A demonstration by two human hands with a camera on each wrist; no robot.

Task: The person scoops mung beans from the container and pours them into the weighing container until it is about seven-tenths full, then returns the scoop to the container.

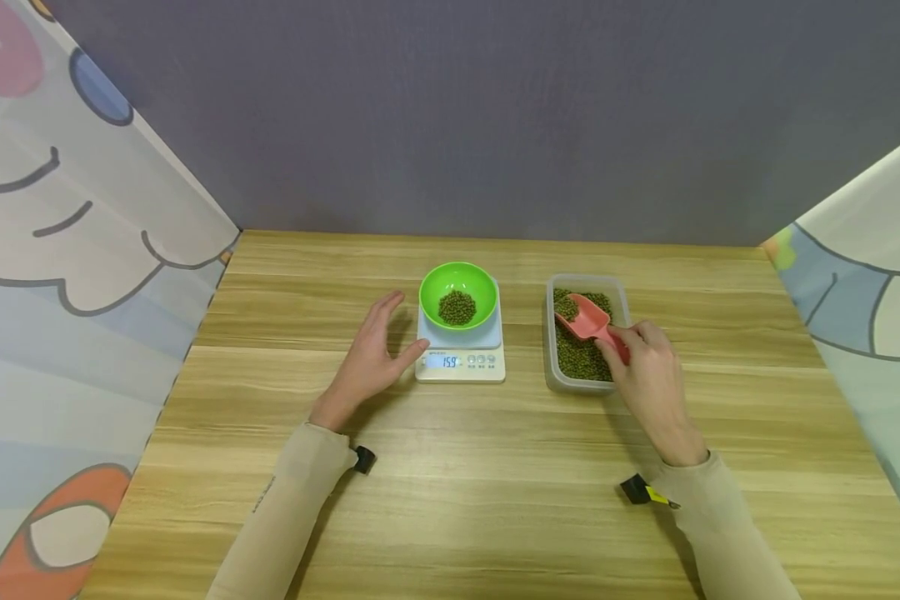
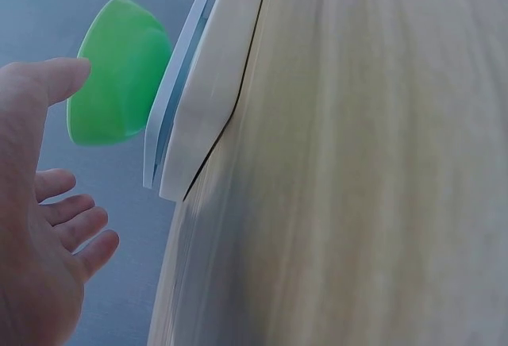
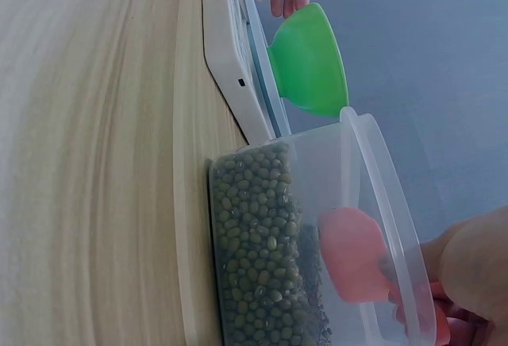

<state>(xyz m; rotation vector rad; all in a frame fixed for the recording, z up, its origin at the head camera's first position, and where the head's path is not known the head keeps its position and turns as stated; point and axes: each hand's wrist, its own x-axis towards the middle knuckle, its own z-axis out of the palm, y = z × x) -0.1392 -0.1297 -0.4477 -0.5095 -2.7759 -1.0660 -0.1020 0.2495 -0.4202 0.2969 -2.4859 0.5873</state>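
While the left hand point(image 1: 367, 360) waited empty by the scale, its thumb stood spread wide from loosely extended fingers, right up close to the white platform; whether the thumb actually touched it, I couldn't tell. Next along, there it was, the digital scale point(image 1: 457, 340), its display point(image 1: 442, 362) showing 15.9! On top sat the green bowl point(image 1: 457, 277), upright, a small pile of beans point(image 1: 457, 308) gathered in the bottom. That bowl looked light and fairly stiff, its glossy wall perhaps a touch slippery, so the flared rim seemed the surest place for a pinch.

Across to the right, and well apart from the scale, stood the clear container point(image 1: 581, 386), partly filled with more green beans point(image 1: 581, 358). Those were hard, smooth little things by the look of them, likely to roll at the slightest tilt. And inside the walls, over the beans, came the star of the moment: the pink scoop point(image 1: 591, 319), some beans showing at its mouth. It appeared to be thin, rigid plastic, light even when loaded, with the handle the natural grip and a level wrist the safest bet against spilling. Sure enough, the right hand point(image 1: 656, 379) had it there, thumb and fingers pinched on the handle above the container's near right edge.
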